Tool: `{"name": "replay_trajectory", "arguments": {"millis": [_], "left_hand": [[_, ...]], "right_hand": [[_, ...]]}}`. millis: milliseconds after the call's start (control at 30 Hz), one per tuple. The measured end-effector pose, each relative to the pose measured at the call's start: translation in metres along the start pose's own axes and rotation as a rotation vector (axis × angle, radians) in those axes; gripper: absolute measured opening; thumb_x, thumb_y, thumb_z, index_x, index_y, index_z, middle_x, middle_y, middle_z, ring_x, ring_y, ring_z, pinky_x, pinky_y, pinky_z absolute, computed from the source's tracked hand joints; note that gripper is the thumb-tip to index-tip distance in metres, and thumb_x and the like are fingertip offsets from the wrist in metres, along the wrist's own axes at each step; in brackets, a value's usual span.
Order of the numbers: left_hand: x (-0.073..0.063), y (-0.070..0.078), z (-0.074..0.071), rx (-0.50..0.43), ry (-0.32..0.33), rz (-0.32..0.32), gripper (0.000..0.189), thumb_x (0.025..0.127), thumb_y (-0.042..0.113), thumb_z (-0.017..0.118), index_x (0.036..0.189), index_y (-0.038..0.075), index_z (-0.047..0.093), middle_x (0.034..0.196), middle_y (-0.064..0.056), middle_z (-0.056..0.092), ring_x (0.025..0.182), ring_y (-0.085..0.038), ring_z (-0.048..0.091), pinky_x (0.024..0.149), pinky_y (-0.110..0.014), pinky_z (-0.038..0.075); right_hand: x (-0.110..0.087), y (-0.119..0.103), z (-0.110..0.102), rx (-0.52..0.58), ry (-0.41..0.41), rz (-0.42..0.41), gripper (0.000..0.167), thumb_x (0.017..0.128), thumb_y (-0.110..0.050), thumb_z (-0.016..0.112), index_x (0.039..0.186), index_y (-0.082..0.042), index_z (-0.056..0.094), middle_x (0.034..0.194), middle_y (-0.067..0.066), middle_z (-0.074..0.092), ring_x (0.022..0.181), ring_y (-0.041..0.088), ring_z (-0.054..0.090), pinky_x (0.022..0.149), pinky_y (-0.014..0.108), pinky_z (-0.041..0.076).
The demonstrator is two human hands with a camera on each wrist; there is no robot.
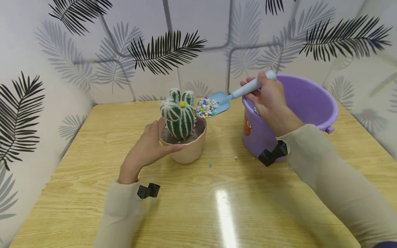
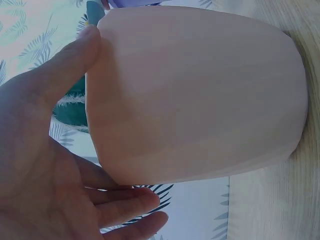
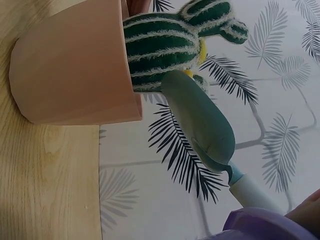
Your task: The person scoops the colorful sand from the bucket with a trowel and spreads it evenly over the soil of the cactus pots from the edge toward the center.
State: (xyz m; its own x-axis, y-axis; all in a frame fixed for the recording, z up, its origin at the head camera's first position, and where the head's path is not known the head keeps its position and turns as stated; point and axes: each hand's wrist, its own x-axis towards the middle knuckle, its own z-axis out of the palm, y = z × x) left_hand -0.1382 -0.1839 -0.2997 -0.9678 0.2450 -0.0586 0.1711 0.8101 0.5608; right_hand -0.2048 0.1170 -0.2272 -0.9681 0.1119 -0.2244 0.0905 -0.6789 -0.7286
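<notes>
A green cactus (image 1: 181,123) with white fuzzy ribs and a yellow flower stands in a peach pot (image 1: 188,153) with grey-brown filling. My left hand (image 1: 148,148) grips the pot's left side, thumb along the front of the rim. In the left wrist view the thumb and fingers span the pot (image 2: 200,100). My right hand (image 1: 270,103) holds the pale handle of a light blue trowel (image 1: 224,100), its blade loaded with colourful pebbles (image 1: 207,107). The blade's tip hangs over the pot's right rim, close beside the cactus. Seen from the right wrist, the trowel (image 3: 200,120) overlaps the cactus.
A purple bucket (image 1: 310,100) stands on the right under my right forearm, with an orange label on its side. Loose pebbles (image 1: 210,165) lie on the wooden table (image 1: 173,206). Behind rises a wall (image 1: 204,27) with a palm-leaf pattern.
</notes>
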Motion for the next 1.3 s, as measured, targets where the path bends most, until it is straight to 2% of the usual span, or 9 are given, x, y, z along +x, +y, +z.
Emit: {"name": "replay_trajectory", "arguments": {"millis": [200,367,500,600,733,933,1067,1233,1300], "left_hand": [[-0.001,0.000,-0.001,0.000,-0.016,-0.010,0.111,0.081,0.054,0.069,0.152,0.000,0.004,0.154,-0.030,0.010,0.140,-0.043,0.025,0.110,-0.055,0.031],[-0.002,-0.003,-0.002,-0.012,-0.042,0.010,0.109,0.082,0.050,0.070,0.153,0.003,0.002,0.154,-0.030,0.009,0.140,-0.045,0.023,0.110,-0.056,0.029],[-0.002,-0.003,-0.003,-0.008,-0.052,0.015,0.108,0.083,0.048,0.070,0.153,0.004,0.001,0.153,-0.031,0.009,0.138,-0.047,0.025,0.109,-0.057,0.030],[-0.002,-0.003,-0.004,-0.004,-0.057,0.007,0.108,0.083,0.048,0.070,0.153,0.004,0.000,0.153,-0.032,0.008,0.137,-0.048,0.027,0.108,-0.057,0.031],[-0.002,-0.003,-0.005,-0.008,-0.061,0.003,0.108,0.084,0.046,0.070,0.153,0.004,-0.001,0.154,-0.032,0.007,0.137,-0.048,0.027,0.108,-0.058,0.031],[-0.002,-0.003,-0.005,-0.013,-0.065,0.002,0.107,0.085,0.044,0.069,0.153,0.003,-0.002,0.154,-0.032,0.006,0.137,-0.048,0.027,0.108,-0.058,0.031],[-0.002,-0.003,-0.005,-0.005,-0.060,0.001,0.108,0.085,0.046,0.069,0.152,0.002,-0.003,0.153,-0.033,0.007,0.137,-0.048,0.026,0.109,-0.057,0.030],[-0.002,-0.002,-0.005,-0.002,-0.060,-0.001,0.108,0.084,0.045,0.069,0.152,0.000,-0.002,0.153,-0.033,0.008,0.137,-0.048,0.027,0.109,-0.057,0.030],[-0.003,-0.002,-0.004,-0.001,-0.057,0.001,0.107,0.085,0.045,0.069,0.152,0.000,-0.001,0.153,-0.033,0.008,0.138,-0.047,0.026,0.110,-0.056,0.029]], "right_hand": [[0.000,0.006,0.005,-0.118,-0.035,-0.030,0.013,0.103,-0.019,0.036,0.112,-0.011,0.042,0.103,0.010,0.045,0.112,0.029,0.050,0.110,0.043,0.035],[-0.003,0.011,0.011,-0.193,-0.037,-0.047,0.013,0.102,-0.018,0.037,0.111,-0.011,0.043,0.096,0.008,0.048,0.100,0.025,0.056,0.105,0.040,0.041],[-0.004,0.013,0.014,-0.232,-0.034,-0.069,0.021,0.101,-0.018,0.039,0.121,-0.009,0.041,0.092,0.007,0.051,0.095,0.023,0.059,0.103,0.040,0.043],[-0.005,0.014,0.016,-0.274,-0.057,-0.093,0.023,0.100,-0.019,0.042,0.121,-0.009,0.040,0.092,0.006,0.052,0.093,0.022,0.060,0.101,0.040,0.044],[-0.005,0.017,0.018,-0.320,-0.121,-0.146,0.017,0.098,-0.019,0.049,0.111,-0.009,0.043,0.093,0.007,0.054,0.091,0.021,0.061,0.094,0.036,0.050],[-0.011,0.017,0.025,-0.405,-0.178,-0.275,0.015,0.095,-0.017,0.056,0.104,-0.006,0.051,0.094,0.010,0.057,0.088,0.021,0.065,0.096,0.041,0.049],[-0.013,0.012,0.028,-0.407,-0.185,-0.347,0.015,0.093,-0.015,0.060,0.102,-0.006,0.053,0.090,0.008,0.060,0.084,0.021,0.066,0.093,0.043,0.051],[-0.015,0.009,0.030,-0.374,-0.175,-0.369,0.017,0.091,-0.014,0.062,0.103,-0.006,0.053,0.088,0.009,0.059,0.083,0.022,0.065,0.092,0.046,0.050],[-0.015,0.012,0.031,-0.396,-0.189,-0.381,0.015,0.092,-0.014,0.061,0.102,-0.006,0.053,0.089,0.009,0.059,0.083,0.022,0.065,0.092,0.046,0.051]]}}
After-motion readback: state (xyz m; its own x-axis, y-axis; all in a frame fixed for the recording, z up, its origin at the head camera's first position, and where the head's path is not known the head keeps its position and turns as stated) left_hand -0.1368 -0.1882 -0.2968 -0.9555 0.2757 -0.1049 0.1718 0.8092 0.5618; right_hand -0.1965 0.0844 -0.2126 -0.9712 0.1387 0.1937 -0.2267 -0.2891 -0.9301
